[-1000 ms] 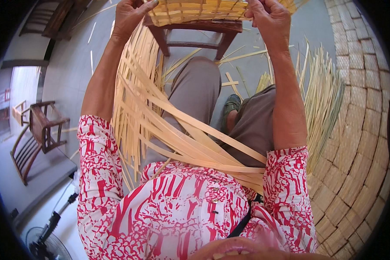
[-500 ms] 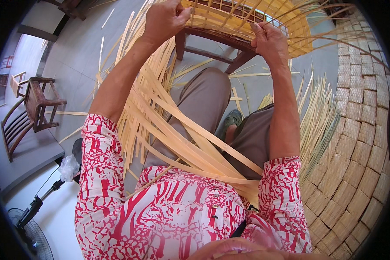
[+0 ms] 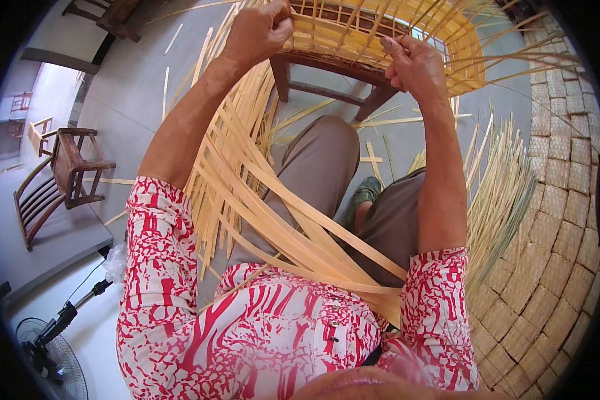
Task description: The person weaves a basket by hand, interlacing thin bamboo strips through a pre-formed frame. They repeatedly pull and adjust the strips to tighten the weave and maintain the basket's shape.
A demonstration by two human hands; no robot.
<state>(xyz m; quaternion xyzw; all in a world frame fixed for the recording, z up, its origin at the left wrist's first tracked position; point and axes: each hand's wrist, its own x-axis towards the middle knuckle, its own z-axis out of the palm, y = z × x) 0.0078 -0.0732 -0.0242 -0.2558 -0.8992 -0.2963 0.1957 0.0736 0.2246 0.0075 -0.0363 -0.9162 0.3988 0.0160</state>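
A partly woven basket [image 3: 465,50] of yellow bamboo strips sits on a dark wooden stool [image 3: 333,68], cut off by the top edge. Long loose strip ends fan out from its right side. My left hand [image 3: 263,33] is closed at the basket's left end, on a thin bamboo strip that runs along the near side. Farther right, my right hand [image 3: 417,65] pinches the same side between thumb and forefinger; its other fingers curl under. The exact spot of each pinch is partly hidden by the fingers. Wide bamboo strips [image 3: 293,200] lie across my lap.
Beside my right leg stands a bundle of thin greenish strips [image 3: 497,193]. Stacked woven blocks [image 3: 547,233] line the right. Loose strips litter the floor. At left are a wooden chair [image 3: 70,167] and a black fan [image 3: 53,350].
The view has shifted slightly, so the surroundings sit lower and farther right. My right hand has turned a little, its lower fingers showing more. Both hands stay at the basket's near side.
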